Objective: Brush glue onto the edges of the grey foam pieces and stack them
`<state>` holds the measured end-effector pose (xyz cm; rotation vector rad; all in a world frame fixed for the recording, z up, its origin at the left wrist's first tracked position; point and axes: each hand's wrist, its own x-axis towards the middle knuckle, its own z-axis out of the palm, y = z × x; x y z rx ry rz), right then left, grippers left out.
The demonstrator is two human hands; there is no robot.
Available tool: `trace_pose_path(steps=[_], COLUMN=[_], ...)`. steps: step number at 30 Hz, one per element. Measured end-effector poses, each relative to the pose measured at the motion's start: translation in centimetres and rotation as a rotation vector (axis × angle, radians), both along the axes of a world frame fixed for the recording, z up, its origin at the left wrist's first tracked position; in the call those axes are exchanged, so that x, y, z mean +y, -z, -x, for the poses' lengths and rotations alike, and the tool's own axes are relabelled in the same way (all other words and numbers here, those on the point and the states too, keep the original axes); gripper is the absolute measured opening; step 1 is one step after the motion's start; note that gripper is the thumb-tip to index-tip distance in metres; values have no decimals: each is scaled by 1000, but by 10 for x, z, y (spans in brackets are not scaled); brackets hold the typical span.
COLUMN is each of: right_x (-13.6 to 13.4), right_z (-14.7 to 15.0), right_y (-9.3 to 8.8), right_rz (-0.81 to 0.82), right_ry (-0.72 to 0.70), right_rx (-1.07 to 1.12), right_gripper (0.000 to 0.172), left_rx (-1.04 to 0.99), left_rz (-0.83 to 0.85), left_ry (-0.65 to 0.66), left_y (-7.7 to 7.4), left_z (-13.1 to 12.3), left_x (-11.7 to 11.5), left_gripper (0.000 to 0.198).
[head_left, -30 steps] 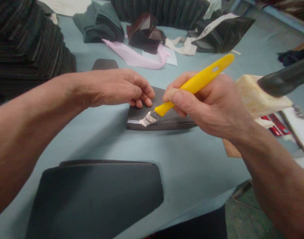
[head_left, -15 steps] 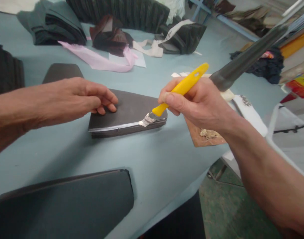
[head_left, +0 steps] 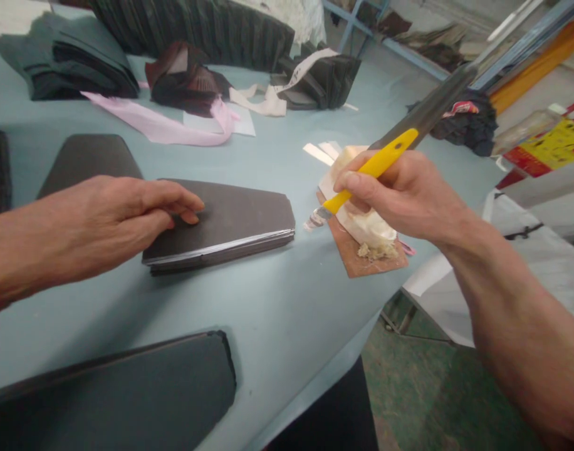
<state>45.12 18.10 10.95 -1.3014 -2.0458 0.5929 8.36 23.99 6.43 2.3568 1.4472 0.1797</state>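
Observation:
My left hand [head_left: 113, 216] lies on the near-left part of a stack of dark grey tapered panels [head_left: 240, 219], fingers stretched out and slightly bent. A whitish wet-looking line runs along the stack's front edge. In my right hand [head_left: 404, 194] is a paintbrush [head_left: 378, 164] with a yellow handle, pinched between thumb and fingers. Its short bristles are coated in white paste and hang just right of the stack, apart from it. Below the brush hand, a pale container [head_left: 369, 228], partly hidden, lies on a brown board [head_left: 355, 266] with a crusty lump at its mouth.
A dark panel stack [head_left: 127, 388] lies at the near left, another grey panel [head_left: 92, 160] behind my left hand. Folded dark fabric [head_left: 80, 56], pink cloth strip [head_left: 160, 125] and pleated dark pieces [head_left: 193, 28] line the back. A dark tube [head_left: 428, 103] slants behind my right hand.
The brush has lifted off the stack's front edge and moved right, toward the brown board. My left hand stays on the stack. The whole view has shifted slightly.

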Motion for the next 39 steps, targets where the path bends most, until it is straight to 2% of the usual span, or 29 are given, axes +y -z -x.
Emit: trace_pose_path(steps=[4, 10, 12, 15, 19, 23, 28, 31, 34, 39], right_x=[-4, -2, 0, 0, -3, -7, -7, -3, 0, -3], right_z=[17, 43, 41, 27, 6, 11, 44, 54, 46, 16], right_y=[-5, 6, 10, 11, 7, 2, 5, 12, 17, 11], right_rz=[-35, 10, 10, -16, -55, -40, -7, -18, -43, -26], right_ry=[6, -83, -119, -57, 37, 86, -40, -114, -89, 85], right_rx=[84, 149, 125, 50, 0, 79, 142, 172, 109, 2], right_gripper=[35, 35, 40, 45, 40, 34, 36, 38, 35, 32], left_rx=[2, 11, 10, 1, -23, -17, 5, -1, -3, -5], left_rz=[-26, 21, 15, 5, -38, -57, -58, -68, -53, -1], left_ry=[-23, -59, -62, -68, -44, -36, -43, -43, -64, -96], left_y=[2, -8, -11, -10, -1, 5, 8, 9, 9, 5], left_z=[1, -6, -10, -11, -4, 3, 6, 7, 6, -1], left_x=[-8, -18, -20, -20, -18, -15, -12, -11, -11, -12], left_gripper=[57, 62, 65, 70, 67, 61, 60, 60, 61, 68])
